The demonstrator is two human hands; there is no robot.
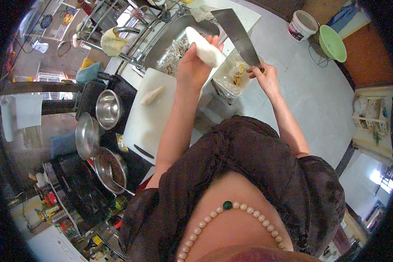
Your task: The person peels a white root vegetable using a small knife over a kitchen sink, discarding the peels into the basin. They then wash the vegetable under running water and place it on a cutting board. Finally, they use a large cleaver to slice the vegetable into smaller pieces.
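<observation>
My left hand [194, 67] holds a peeled white piece of food [203, 49], long and tapered like a root vegetable, raised by the near corner of the sink. My right hand [266, 78] grips a cleaver [237, 36] by its handle, its broad blade pointing up and away from me. Below and between the hands stands a waste bin [222, 90] with yellowish scraps inside. On the white cutting board [144, 127], left of my left forearm, lies a smaller pale piece [152, 95]. Thin whitish shreds [176, 52] lie in the steel sink [196, 24].
A faucet [126, 30] with a yellow cloth [113, 44] rises left of the sink. Steel bowls [108, 109] and a pan [109, 170] holding a utensil sit left of the board. Tiled floor [311, 91] spreads to the right, with a white bucket [302, 26] and a green basin [332, 43].
</observation>
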